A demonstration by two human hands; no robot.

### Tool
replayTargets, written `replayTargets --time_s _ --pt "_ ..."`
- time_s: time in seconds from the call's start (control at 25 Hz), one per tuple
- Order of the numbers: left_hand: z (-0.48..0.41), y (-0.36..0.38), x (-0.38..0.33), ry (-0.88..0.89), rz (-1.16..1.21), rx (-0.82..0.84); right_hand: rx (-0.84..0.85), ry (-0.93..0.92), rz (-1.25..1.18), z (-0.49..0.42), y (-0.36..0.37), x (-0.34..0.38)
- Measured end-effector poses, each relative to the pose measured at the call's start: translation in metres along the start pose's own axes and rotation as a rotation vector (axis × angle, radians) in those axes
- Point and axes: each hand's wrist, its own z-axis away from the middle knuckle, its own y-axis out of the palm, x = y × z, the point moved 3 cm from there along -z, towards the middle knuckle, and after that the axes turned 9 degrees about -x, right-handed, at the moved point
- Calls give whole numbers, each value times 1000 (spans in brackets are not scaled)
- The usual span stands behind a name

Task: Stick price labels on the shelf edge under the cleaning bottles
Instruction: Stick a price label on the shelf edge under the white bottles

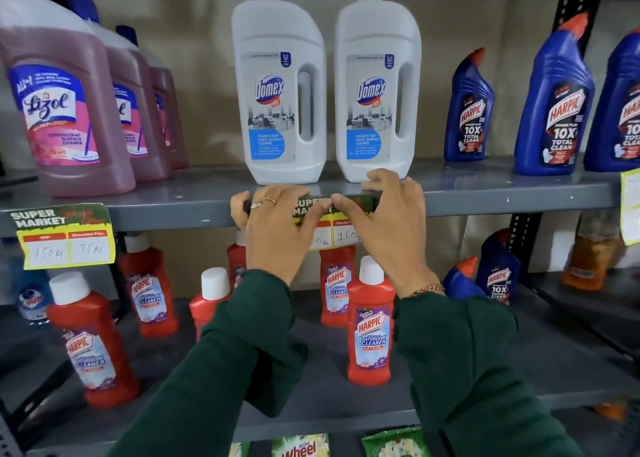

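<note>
A green and yellow price label (332, 226) lies against the grey shelf edge (502, 204) below two white Domex bottles (278, 89). My left hand (273, 228) presses its left part with fingers spread flat. Fingers of my right hand (384, 221) curl over the label's top right and the shelf lip. Most of the label is hidden by both hands. A second price label (65, 237) hangs from the edge under the pink Lizol bottles (65, 103). A third label (630, 207) shows at the right border under the blue Harpic bottles (554, 103).
Red Harpic bathroom cleaner bottles (370, 325) stand on the lower shelf below my arms, with blue Harpic bottles (497, 269) to their right. Detergent packets (301, 448) sit on the shelf beneath. Black slotted uprights frame the rack.
</note>
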Motion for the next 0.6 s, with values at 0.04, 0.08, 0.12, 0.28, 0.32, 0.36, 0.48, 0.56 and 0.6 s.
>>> replayTargets --time_s 0.04,0.08,0.12,0.28,0.32,0.36,0.48,0.56,0.6 --pt "-2 -1 -2 -17 12 -8 -8 17 -28 0 0 -1" --pt "-3 -1 -2 -20 15 -11 -16 24 -51 0 1 -2" --pt "-3 -1 -1 -12 14 -12 -21 23 -65 1 1 -3" --pt "-1 4 10 9 30 -18 8 0 -97 -3 -1 -10" --pt "0 3 12 -17 56 -23 12 -17 -101 -3 -1 -12" --pt "1 3 13 -43 83 -27 13 -35 -107 -4 -1 -13" --pt "-1 2 14 -89 123 -19 9 -94 -126 -5 -2 -16" --pt "-8 0 12 -129 129 -10 53 -117 -127 -6 -5 -15" --pt "-12 0 6 -144 130 -9 88 -114 -165 -8 -10 -17"
